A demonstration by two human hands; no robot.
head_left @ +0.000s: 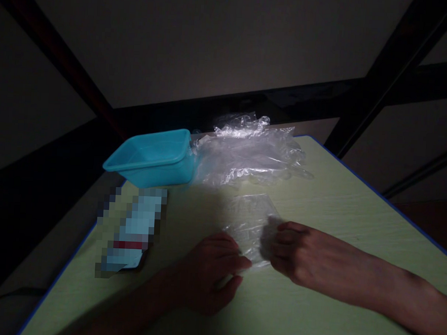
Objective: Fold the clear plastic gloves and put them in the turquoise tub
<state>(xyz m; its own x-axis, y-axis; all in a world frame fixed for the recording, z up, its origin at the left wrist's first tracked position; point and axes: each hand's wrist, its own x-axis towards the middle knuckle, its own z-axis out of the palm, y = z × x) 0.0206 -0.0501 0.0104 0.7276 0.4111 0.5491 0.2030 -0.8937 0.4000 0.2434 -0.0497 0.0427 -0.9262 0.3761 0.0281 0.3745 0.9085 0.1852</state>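
Note:
A clear plastic sheet or bag (pixel 251 213) lies flat on the pale table between my two hands. My left hand (pixel 215 273) rests at its lower left edge, thumb apart from the fingers, with nothing seen in its grasp. At the sheet's right edge is my right hand (pixel 294 252), its fingers curled inward and the fingertips partly hidden, so what they hold, if anything, cannot be made out. Behind the sheet spreads a crumpled heap of clear plastic (pixel 250 154).
A turquoise plastic basket (pixel 156 172) stands at the back left, touching the heap. Nearer on the left lies a blurred-out flat object (pixel 137 228). The table (pixel 347 207) has a blue edge, with a wall (pixel 214 43) behind.

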